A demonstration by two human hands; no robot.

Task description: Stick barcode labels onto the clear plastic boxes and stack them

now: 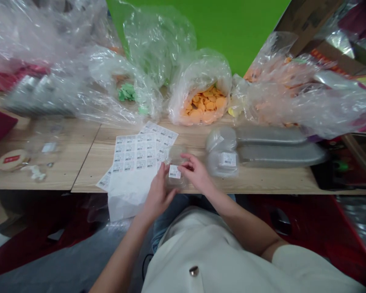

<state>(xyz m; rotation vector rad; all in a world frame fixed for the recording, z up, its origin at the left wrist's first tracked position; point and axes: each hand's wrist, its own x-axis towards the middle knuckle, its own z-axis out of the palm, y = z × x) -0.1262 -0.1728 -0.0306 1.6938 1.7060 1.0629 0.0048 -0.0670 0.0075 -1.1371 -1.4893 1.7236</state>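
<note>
A small clear plastic clamshell box (pixel 176 153) lies at the front of the table between my two hands, its upper part faint and see-through. On its lower half is a white barcode label (pixel 175 172). My left hand (pixel 159 188) grips the box along its left side, thumb at the bottom and fingers higher up. From the right, my right hand (pixel 195 173) has its thumb and forefinger curled at the label's upper right corner. Sheets of barcode labels (pixel 136 152) lie left of the box, the front one with its lower part peeled bare.
Stacked clear boxes (pixel 280 154) lie at right, near ones labelled (pixel 228 159). Along the back are plastic bags, one open on orange pieces (pixel 205 105), another on green pieces (pixel 127 92). A round wooden piece (pixel 13 160) sits far left. The table's front edge (pixel 271 192) borders my lap.
</note>
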